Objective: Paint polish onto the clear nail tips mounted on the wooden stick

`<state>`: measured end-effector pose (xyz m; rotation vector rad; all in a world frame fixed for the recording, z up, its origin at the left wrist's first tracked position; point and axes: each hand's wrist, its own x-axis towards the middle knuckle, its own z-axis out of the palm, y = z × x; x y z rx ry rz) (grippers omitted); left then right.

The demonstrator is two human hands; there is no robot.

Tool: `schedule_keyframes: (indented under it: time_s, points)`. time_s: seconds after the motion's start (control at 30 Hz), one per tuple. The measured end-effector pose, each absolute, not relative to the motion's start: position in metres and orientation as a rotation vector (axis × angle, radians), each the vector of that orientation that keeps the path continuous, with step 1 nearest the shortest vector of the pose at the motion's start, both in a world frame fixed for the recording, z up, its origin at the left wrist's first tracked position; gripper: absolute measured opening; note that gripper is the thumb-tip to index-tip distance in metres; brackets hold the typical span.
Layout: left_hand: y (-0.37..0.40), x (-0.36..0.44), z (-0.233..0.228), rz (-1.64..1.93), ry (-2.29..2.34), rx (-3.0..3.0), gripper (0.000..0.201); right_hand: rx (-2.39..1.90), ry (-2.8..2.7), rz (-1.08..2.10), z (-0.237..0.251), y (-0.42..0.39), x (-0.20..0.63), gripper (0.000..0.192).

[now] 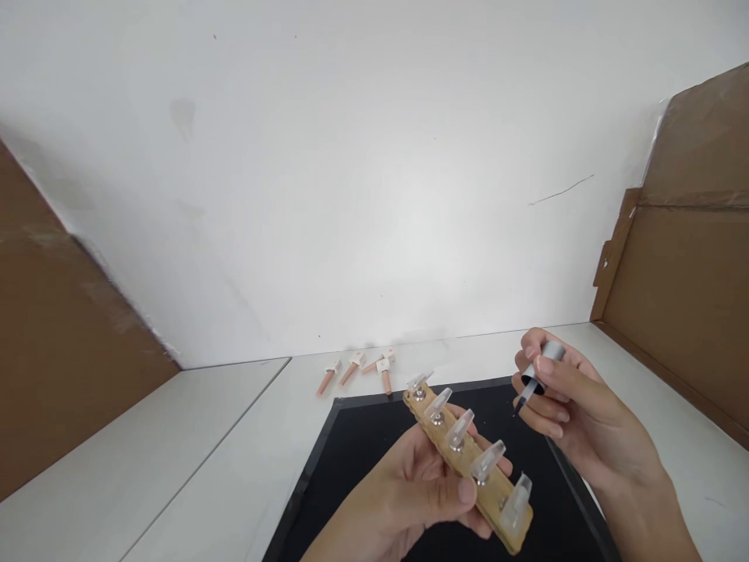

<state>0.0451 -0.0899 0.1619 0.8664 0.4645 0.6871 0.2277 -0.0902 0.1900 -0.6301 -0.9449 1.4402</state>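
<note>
The left hand point(409, 488) grips a wooden strip point(468, 460) from below, thumb pressed on its edge; five clear nail tips point(459, 429) stand along it on metal studs. The right hand point(576, 410) pinches a silver-capped polish brush point(535, 375), bristles angled down, just beside the strip. Both hover over a black mat point(356, 445) on the white counter point(222, 460), where four pink nail sticks point(356, 368) lie near the wall point(351, 156).

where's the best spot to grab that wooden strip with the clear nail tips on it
Grip the long wooden strip by its two narrow side edges near the middle, coming from underneath, as the left hand does. The clear nail tips stand up along its top face, so fingers there would likely knock them.
</note>
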Motion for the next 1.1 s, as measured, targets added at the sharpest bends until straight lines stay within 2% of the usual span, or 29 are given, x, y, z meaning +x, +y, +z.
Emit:
schedule_keyframes:
  time_s: [0.13,0.27,0.57,1.1]
  points:
    - [-0.094,0.050,0.162,0.766,0.492,0.895,0.036,-0.678,-1.048,1.312,0.187,-0.092,0.226,0.022]
    - [-0.098,0.053,0.160,0.837,0.518,0.957,0.031,-0.779,-1.187,1.025,0.181,-0.099,0.226,0.018]
    - [-0.099,0.053,0.160,0.881,0.572,1.019,0.028,-0.767,-1.488,0.642,0.177,-0.106,0.230,0.027]
    - [-0.104,0.050,0.171,0.858,0.538,0.999,0.025,-0.729,-1.685,0.620,0.184,-0.107,0.224,0.035]
